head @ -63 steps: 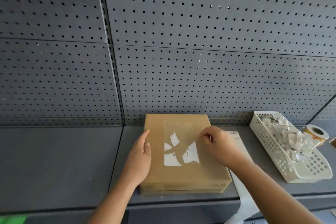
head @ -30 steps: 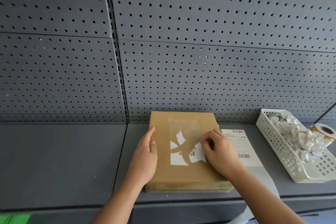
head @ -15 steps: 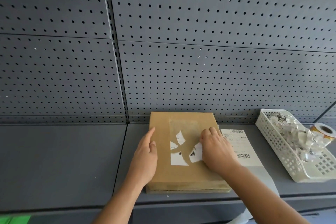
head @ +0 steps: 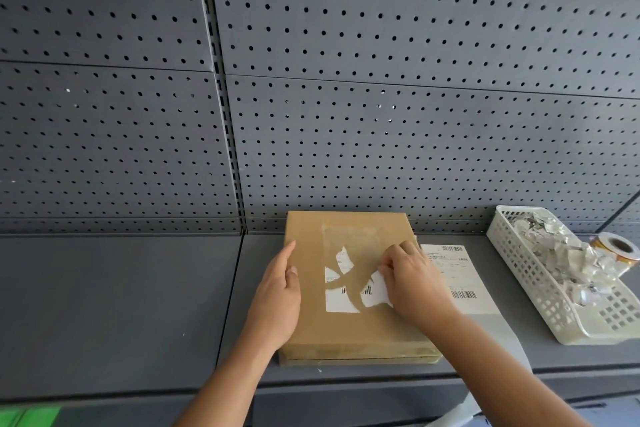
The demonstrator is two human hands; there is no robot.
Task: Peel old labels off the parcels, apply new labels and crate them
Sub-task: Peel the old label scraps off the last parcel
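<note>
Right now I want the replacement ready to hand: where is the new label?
In the head view, the new label lies flat on the shelf, right of the parcel, between it and the white basket.

Stockroom, grey pegboard wall (head: 381, 132), metal shelf (head: 121, 305)

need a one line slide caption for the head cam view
Left hand steadies a brown parcel while the right hand pinches a torn old-label remnant, a fresh label sheet lying alongside.

Left hand (head: 277, 302) flat, fingers straight — right hand (head: 414, 284) pinching label scrap (head: 373, 296)
</note>
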